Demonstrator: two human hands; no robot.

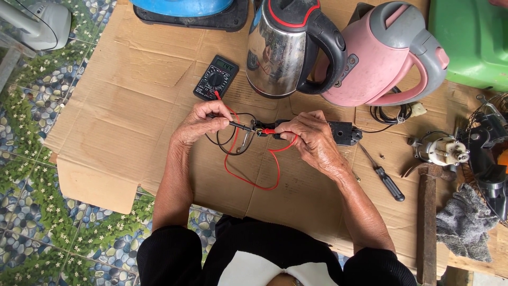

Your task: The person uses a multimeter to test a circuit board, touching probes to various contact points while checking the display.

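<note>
My left hand (198, 123) pinches a thin black test probe (239, 126), its tip pointing right onto a small black electrical part (344, 132). My right hand (312, 139) grips that part together with a red test probe (269, 131). Red and black leads (248, 177) loop over the cardboard and run up to a black multimeter (216, 77) lying behind my left hand. The part's middle is hidden under my right fingers.
A steel kettle (288, 47) and a pink kettle (386, 53) stand behind my hands. A screwdriver (383, 177), hammer (426, 222), grey rag (465, 222), small motor (442, 151) and fan parts (489, 153) lie right. Cardboard (116, 122) covers a patterned floor.
</note>
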